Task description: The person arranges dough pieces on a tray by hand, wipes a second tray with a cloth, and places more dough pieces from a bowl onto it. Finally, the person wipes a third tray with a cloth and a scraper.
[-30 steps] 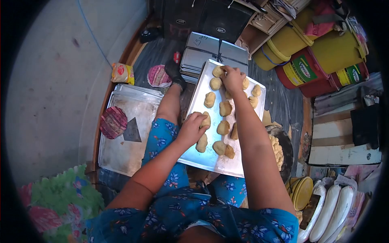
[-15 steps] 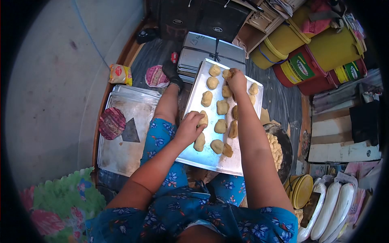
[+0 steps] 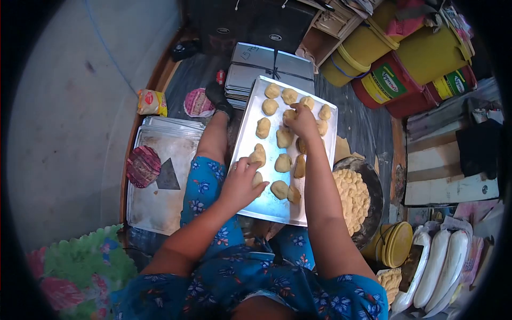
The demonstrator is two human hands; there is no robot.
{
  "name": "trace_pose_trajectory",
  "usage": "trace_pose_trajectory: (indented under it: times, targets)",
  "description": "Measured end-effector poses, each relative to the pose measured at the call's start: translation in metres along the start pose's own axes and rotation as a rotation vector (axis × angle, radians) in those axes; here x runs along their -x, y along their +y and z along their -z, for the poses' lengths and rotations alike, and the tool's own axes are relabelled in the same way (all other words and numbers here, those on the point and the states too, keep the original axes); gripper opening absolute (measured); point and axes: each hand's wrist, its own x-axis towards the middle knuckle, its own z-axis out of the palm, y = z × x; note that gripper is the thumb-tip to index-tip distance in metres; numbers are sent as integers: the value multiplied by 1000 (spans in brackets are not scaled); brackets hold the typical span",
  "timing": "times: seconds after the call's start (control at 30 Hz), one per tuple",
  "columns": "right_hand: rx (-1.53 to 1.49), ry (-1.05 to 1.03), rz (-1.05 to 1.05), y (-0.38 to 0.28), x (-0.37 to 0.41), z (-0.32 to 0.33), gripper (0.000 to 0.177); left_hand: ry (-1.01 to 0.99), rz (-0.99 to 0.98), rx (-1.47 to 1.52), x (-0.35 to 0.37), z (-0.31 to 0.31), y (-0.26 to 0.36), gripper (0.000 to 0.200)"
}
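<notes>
My left grip [image 3: 245, 184] curls around a pale, lumpy dough piece [image 3: 257, 182] near the tray's edge; my right grip [image 3: 303, 121] touches another, rounder one [image 3: 289, 117] on the same shiny tray [image 3: 246, 140]. My right forearm blocks some pieces; a dough-filled pan [image 3: 375, 192] sits beside it.

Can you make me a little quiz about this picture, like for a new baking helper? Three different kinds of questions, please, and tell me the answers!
1. True or false: the left hand and the right hand are both at dough pieces on the silver tray.
2. What is in the dark round pan?
A) Buckets
B) More dough
C) Shoes
3. Fill in: the pink round pad on the flat metal stack is on the person's ____ side.

Key: 1 true; 2 B; 3 left.
</notes>
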Motion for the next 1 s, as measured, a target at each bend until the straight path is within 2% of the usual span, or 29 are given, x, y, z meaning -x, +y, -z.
trace_pose_trajectory:
  times: [0.03,0.13,0.33,0.53,0.63,0.73,1.0]
  targets:
    - [-7,22,-32,-2,0,-6,45,-25,-3,-8,7,-3,2,52]
    - [-14,73,72,12,-6,-20,44,-98,-27,-38,18,-18,-4,48]
    - [-217,33,-32,1,7,-6,38,-42,-51,-26,22,-25,-8,46]
    - [-254,137,14,4,31,3,37,-25,-69,11,25,-23,-9,49]
    - [-176,-37,4,11,53,3,42,-7,-79,16,27,-23,-10,50]
    - [-6,-86,-14,-21,81,5,45,-23,-74,37,28,-28,-15,54]
    - [-103,115,-52,-8,72,-7,38,-109,-130,68,38,-13,-15,64]
